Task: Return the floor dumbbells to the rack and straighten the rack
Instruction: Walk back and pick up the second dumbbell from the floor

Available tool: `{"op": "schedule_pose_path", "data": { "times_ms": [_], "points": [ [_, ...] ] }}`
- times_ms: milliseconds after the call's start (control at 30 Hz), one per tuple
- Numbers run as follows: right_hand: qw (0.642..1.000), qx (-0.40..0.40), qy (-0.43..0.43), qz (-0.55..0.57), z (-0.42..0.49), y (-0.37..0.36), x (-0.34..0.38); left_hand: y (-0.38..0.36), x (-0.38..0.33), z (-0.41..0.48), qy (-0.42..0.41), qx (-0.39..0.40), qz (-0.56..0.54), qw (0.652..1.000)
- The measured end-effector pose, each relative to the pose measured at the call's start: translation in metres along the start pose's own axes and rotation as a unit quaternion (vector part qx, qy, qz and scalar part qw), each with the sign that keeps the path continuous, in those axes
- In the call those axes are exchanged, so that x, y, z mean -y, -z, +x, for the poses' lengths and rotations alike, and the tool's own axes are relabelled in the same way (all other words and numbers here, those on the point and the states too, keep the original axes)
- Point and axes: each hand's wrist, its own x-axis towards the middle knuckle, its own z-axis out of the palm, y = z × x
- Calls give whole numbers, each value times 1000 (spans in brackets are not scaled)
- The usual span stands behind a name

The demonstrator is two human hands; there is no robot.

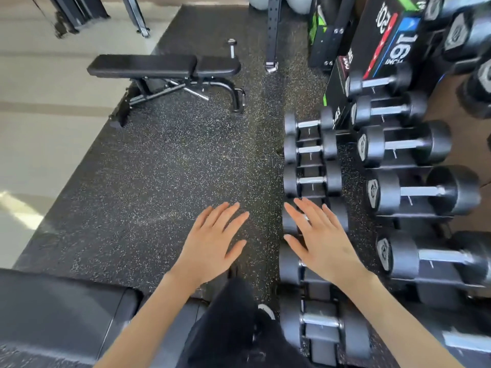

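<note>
One small dumbbell (232,46) lies on the speckled rubber floor far ahead, behind the bench. The tiered rack (309,160) runs down the right side with several black dumbbells resting in its cradles, smaller ones (312,180) on the low tier and larger ones (422,191) on the tier above. My left hand (212,243) hovers over bare floor, fingers spread, holding nothing. My right hand (322,240) is spread flat over a low-tier dumbbell and partly hides it.
A black adjustable bench (164,66) stands ahead on the mat. Another padded bench (61,306) sits at my lower left. A perforated upright post (273,33) and stacked black plyo boxes (385,41) stand at the back right. My dark-trousered leg and shoe show below.
</note>
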Motion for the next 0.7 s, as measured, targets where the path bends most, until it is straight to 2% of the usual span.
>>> {"op": "schedule_pose_path", "data": {
  "times_ms": [400, 700],
  "points": [
    [998, 32, -24, 39, 94, -23, -15, -21, 49, 73, 34, 8, -41, 999],
    [998, 54, -32, -26, 254, -41, -44, -35, 163, 213, 2, 12, -38, 999]
  ]
}}
